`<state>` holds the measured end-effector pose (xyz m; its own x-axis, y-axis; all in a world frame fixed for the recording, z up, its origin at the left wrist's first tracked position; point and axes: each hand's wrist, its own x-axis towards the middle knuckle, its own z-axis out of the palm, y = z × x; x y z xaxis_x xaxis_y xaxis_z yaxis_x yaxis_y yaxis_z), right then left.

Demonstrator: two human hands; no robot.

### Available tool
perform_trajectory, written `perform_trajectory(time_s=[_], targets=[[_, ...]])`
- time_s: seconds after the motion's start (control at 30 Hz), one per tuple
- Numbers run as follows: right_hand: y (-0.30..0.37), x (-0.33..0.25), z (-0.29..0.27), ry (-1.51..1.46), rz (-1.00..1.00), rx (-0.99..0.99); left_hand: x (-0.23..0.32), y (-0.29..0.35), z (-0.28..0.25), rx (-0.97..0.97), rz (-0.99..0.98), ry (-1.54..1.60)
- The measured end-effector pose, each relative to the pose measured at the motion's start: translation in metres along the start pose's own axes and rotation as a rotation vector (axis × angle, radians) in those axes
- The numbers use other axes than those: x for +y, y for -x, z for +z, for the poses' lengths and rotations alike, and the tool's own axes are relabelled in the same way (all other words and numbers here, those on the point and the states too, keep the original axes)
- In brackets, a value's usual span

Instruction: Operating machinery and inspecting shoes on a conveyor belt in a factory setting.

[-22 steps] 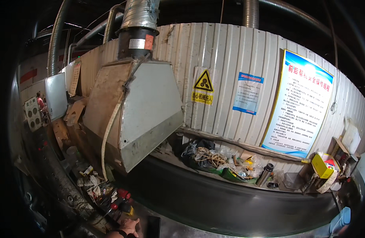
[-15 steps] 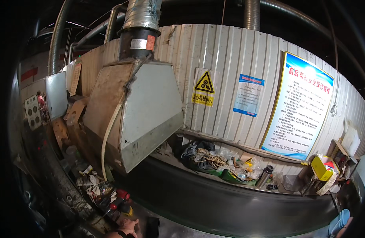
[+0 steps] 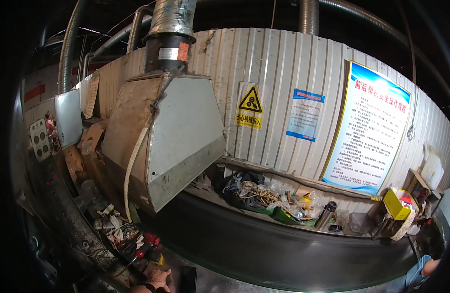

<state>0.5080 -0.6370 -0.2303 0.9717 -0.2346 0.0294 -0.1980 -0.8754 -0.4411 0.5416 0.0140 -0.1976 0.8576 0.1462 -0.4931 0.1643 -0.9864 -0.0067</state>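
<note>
At the lower edge, my left hand (image 3: 159, 279) rests near a dark machine side, a dark band at its wrist. Its fingers look loosely apart and nothing shows in them. Just beyond it are a yellow part (image 3: 159, 260) and a red rounded part (image 3: 151, 239). A dark flat rectangular thing (image 3: 188, 279) lies to its right. At the lower right rim, what seems to be my right hand (image 3: 431, 267) shows only as a strip of bare skin. Against it is a light blue thing (image 3: 416, 274) of unclear kind; the fingers are hidden, so a grip cannot be made out.
A dark conveyor belt (image 3: 283, 256) curves across the front. Over its left part hangs a grey metal hood (image 3: 186, 132). Behind the belt stand a green-edged heap of bags and cords (image 3: 264, 195), a steel flask (image 3: 326, 216) and a yellow box (image 3: 399, 205).
The light blue thing and the skin beside it have shifted at the right rim, with more bare skin showing. My left hand stays in nearly the same place. The whole view has tilted very slightly.
</note>
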Motion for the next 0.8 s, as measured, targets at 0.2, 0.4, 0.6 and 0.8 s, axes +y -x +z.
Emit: perform_trajectory(time_s=[0.2, 0.4, 0.6, 0.8], targets=[[0.001, 0.000, 0.002, 0.001, 0.003, -0.004, 0.003, 0.003, -0.008, -0.033, 0.007, 0.026], [-0.001, 0.005, 0.015, 0.092, -0.070, 0.131, -0.002, -0.002, 0.001, -0.010, 0.016, 0.008], [-0.002, 0.009, 0.020, 0.110, -0.125, 0.204, 0.002, 0.001, -0.003, 0.010, 0.012, 0.006], [-0.003, 0.011, 0.019, 0.071, -0.111, 0.161, -0.001, 0.000, -0.002, 0.004, 0.025, 0.028]])
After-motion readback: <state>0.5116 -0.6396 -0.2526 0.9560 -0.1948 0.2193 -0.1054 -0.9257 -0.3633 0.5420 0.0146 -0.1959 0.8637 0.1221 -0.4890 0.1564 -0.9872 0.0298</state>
